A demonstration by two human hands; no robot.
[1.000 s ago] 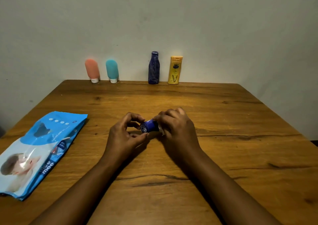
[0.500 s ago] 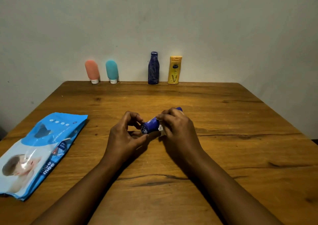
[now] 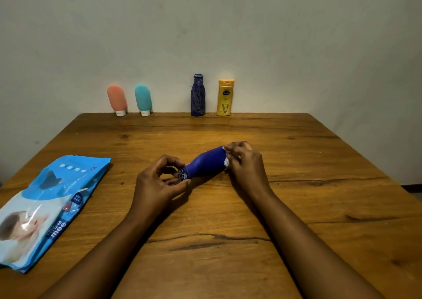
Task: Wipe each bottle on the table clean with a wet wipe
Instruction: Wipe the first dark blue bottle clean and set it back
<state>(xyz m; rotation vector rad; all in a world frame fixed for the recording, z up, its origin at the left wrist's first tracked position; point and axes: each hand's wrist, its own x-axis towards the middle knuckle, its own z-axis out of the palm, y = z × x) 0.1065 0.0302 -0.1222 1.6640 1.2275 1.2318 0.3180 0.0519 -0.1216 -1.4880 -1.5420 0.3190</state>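
1. Since earlier (head view), the right grip (image 3: 244,163) has slid the wet wipe (image 3: 226,161) down the blue bottle (image 3: 206,162) to its base, fingers curled round both.
2. Its cap (image 3: 182,174) is pinched by the left grip (image 3: 157,184); the bottle is aslant at mid-tabletop (image 3: 296,207).
3. Best to turn it between strokes, covering every side.

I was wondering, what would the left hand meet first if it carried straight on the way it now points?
The blue bottle: the left hand pinches its cap, and the body lies along that line, with the right hand holding a wet wipe round its far end.
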